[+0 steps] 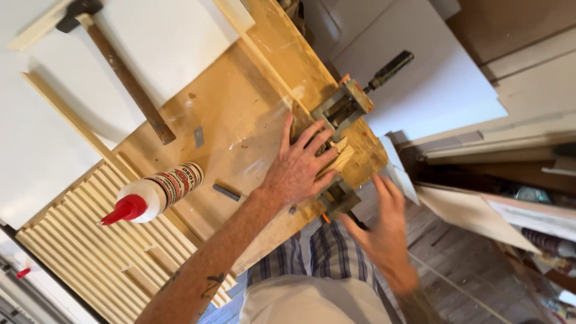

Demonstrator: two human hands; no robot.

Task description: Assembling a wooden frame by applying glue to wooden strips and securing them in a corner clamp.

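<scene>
- Left hand (298, 168): laid flat, fingers spread, pressing down on small pale wood pieces (341, 157) at the edge of the counter (240, 114); gripping nothing.
- Right hand (387, 231): blurred, fingers loosely open, hovering just below the counter edge near the dark handle of the lower clamp (338, 198); empty.
- Wood pieces: lying between two clamps, partly hidden under the left fingers; upper clamp (348, 103) just beyond the fingertips, its dark handle pointing away to the upper right.
- Glue bottle (157, 193): on its side, red nozzle aimed left, resting partly on a ribbed wooden panel (102, 240); well apart from both hands.
- Hammer (123, 72): lying diagonally across a white board (174, 36) and the counter; untouched.
- Step in hand, as judged: clamping of the small pieces, left hand steadying them.
- Next move, as judged: calls for a firm grip on the lower clamp handle and steady downward pressure, lest the pieces slip out of line.
</scene>
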